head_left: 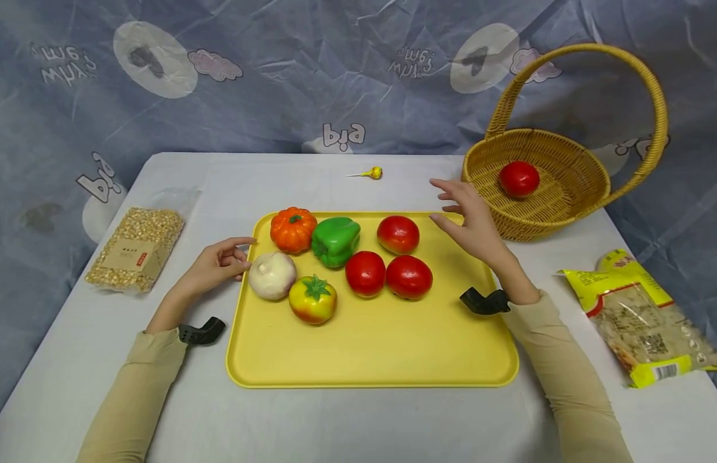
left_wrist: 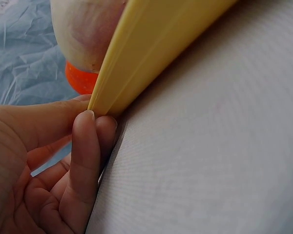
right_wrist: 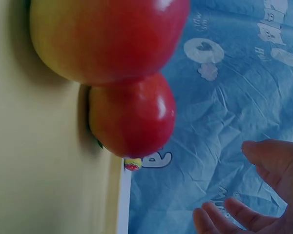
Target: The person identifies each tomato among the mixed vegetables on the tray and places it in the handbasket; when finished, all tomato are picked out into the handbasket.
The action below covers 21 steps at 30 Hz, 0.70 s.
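Observation:
At its left edge, the yellow tray [head_left: 370,360] is pinched by my left hand [head_left: 217,262]; the left wrist view has thumb and fingertips on either side of the rim [left_wrist: 118,58]. Close to that hand lies a white garlic bulb [head_left: 272,276]. My right hand [head_left: 471,218] is above the tray's far right corner, fingers spread and nothing in them. To its left on the tray are three red tomatoes [head_left: 398,235]. A fourth red tomato [head_left: 519,179] lies in the wicker basket [head_left: 543,222] just right of that hand.
The tray also bears an orange pumpkin [head_left: 292,230], a green bell pepper [head_left: 336,242] and a yellow-red tomato [head_left: 313,300]. A lollipop [head_left: 374,172] lies behind it. A bag of corn kernels [head_left: 137,249] is at left, a yellow snack bag [head_left: 642,321] at right.

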{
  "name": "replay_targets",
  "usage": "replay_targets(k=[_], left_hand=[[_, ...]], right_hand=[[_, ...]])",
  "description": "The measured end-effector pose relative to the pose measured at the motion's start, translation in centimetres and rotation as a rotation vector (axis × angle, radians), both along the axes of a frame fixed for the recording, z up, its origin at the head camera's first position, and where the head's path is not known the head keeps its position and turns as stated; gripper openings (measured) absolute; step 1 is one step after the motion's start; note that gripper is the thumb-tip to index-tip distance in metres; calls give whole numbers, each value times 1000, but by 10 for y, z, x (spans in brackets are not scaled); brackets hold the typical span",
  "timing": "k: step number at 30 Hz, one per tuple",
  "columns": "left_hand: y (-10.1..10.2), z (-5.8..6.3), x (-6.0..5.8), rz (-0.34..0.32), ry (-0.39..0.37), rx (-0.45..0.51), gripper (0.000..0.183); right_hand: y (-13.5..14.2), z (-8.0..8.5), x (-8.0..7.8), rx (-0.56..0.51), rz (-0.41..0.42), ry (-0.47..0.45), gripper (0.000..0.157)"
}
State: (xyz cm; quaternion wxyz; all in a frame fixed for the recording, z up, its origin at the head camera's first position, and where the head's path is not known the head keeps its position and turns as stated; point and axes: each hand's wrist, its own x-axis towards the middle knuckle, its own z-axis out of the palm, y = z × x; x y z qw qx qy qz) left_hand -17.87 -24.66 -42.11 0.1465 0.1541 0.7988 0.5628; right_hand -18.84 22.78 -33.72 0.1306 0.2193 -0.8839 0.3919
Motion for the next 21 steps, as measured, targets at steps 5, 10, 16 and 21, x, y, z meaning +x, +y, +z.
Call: replay_targets(k=[5,10,16,21], left_hand=[[0,1,0,1,0,6,50],[1,2,1,-8,-8,18,50],[3,4,2,-12,-1,28,50],[2,3,1,-14,0,30,50]], right_hand=[[-7,-6,-1,31,65,-52,54],[-15,-10,-2,53,140,-89,56],[-20,-14,-3,87,185,-151,58],[-22,-19,-5,104,223,-207,58]])
